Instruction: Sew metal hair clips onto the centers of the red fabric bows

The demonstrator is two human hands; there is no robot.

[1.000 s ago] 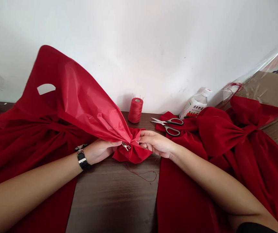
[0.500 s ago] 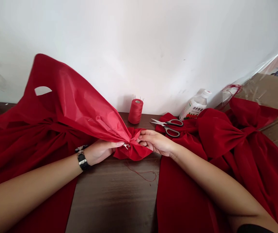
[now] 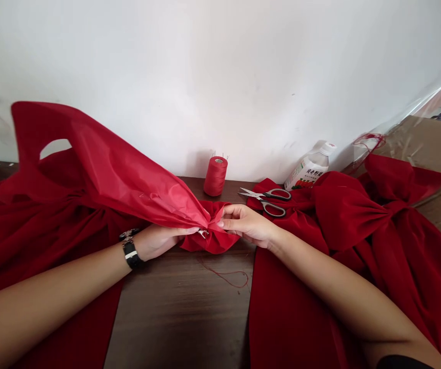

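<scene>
A red plastic bag (image 3: pixel 108 171) with a cut-out handle fans out to the upper left, gathered to a tight neck at the table's middle. My left hand (image 3: pixel 159 241), with a black wristband, is closed around that neck beside a small metal clip (image 3: pixel 204 233). My right hand (image 3: pixel 245 224) pinches the bag's crumpled red end (image 3: pixel 213 241) just right of the neck. A loose red thread (image 3: pixel 228 277) trails on the dark wooden table (image 3: pixel 182 312) below.
A red thread spool (image 3: pixel 215 176) with needles stands by the white wall. Scissors (image 3: pixel 268 200) lie on red velvet fabric (image 3: pixel 351 220) at right, next to a plastic bottle (image 3: pixel 311 166). More red velvet (image 3: pixel 32 230) covers the left. Cardboard under clear film (image 3: pixel 428 143) is far right.
The fanned-out part of the bag has dropped lower and swung to the left. Both hands have stayed at the gathered neck.
</scene>
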